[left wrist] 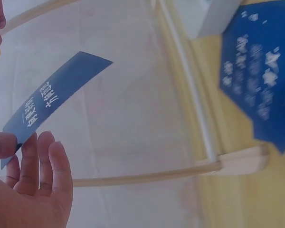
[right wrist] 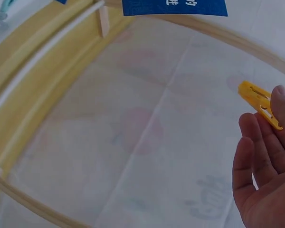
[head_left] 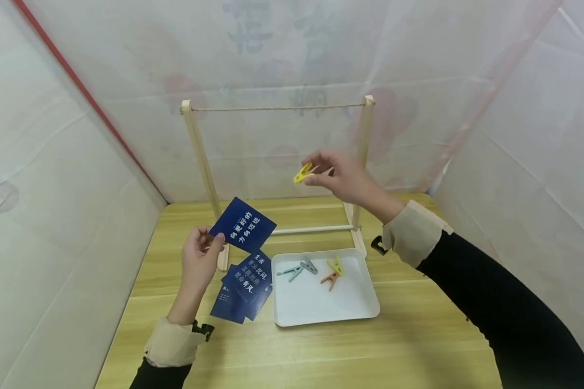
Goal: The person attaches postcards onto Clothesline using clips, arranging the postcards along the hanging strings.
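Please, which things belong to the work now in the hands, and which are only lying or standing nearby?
In the work now:
- blue card, held by the left hand
- yellow clip, pinched by the right hand

Nearby, perhaps for later:
- overlapping blue cards
- white tray holding four clips
- wooden frame with cord
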Demonstrator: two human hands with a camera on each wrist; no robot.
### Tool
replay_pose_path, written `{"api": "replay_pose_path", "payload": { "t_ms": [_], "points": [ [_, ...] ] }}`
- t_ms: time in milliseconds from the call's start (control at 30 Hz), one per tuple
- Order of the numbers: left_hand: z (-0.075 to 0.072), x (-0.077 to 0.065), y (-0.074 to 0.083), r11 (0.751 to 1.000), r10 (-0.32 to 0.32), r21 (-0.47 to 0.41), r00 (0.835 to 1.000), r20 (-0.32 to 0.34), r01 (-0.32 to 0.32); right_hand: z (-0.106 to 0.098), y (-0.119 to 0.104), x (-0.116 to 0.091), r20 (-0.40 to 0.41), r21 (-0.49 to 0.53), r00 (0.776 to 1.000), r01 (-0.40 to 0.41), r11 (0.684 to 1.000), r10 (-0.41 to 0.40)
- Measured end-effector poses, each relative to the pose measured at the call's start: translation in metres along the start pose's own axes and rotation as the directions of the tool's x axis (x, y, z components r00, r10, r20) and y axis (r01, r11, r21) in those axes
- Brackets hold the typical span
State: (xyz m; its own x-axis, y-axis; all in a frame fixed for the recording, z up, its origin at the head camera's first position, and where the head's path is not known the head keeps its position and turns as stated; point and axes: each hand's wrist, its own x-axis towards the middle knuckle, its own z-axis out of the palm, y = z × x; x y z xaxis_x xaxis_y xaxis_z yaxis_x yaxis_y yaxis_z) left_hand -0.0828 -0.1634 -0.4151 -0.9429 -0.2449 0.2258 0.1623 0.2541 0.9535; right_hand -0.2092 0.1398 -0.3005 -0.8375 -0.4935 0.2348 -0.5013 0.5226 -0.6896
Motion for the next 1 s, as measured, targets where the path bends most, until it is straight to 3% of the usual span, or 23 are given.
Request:
{"api": "replay_pose_path", "payload": {
  "t_ms": [167, 500, 733, 1000],
  "points": [
    [-0.001, 0.015, 0.008, 0.998, 0.026, -0.048, 0.999, -0.021, -0.027, -0.010, -0.015, 0.016, -0.036, -0.077, 0.999, 0.038, 0.996, -0.040],
    [-0.004, 0.025, 0.025, 0.997, 0.040, -0.070, 0.999, -0.031, -0.042, -0.016, -0.027, 0.034, -0.064, -0.131, 0.993, 0.091, 0.987, -0.100],
    [-0.008, 0.037, 0.002, 0.994, 0.033, -0.098, 0.997, -0.071, -0.040, -0.022, -0.040, 0.047, -0.093, -0.146, 0.990, 0.095, 0.985, -0.109],
    [-0.011, 0.041, 0.007, 0.994, 0.047, -0.095, 0.996, -0.076, -0.054, -0.026, -0.059, 0.061, -0.125, -0.161, 0.985, 0.096, 0.982, -0.117]
  ]
}}
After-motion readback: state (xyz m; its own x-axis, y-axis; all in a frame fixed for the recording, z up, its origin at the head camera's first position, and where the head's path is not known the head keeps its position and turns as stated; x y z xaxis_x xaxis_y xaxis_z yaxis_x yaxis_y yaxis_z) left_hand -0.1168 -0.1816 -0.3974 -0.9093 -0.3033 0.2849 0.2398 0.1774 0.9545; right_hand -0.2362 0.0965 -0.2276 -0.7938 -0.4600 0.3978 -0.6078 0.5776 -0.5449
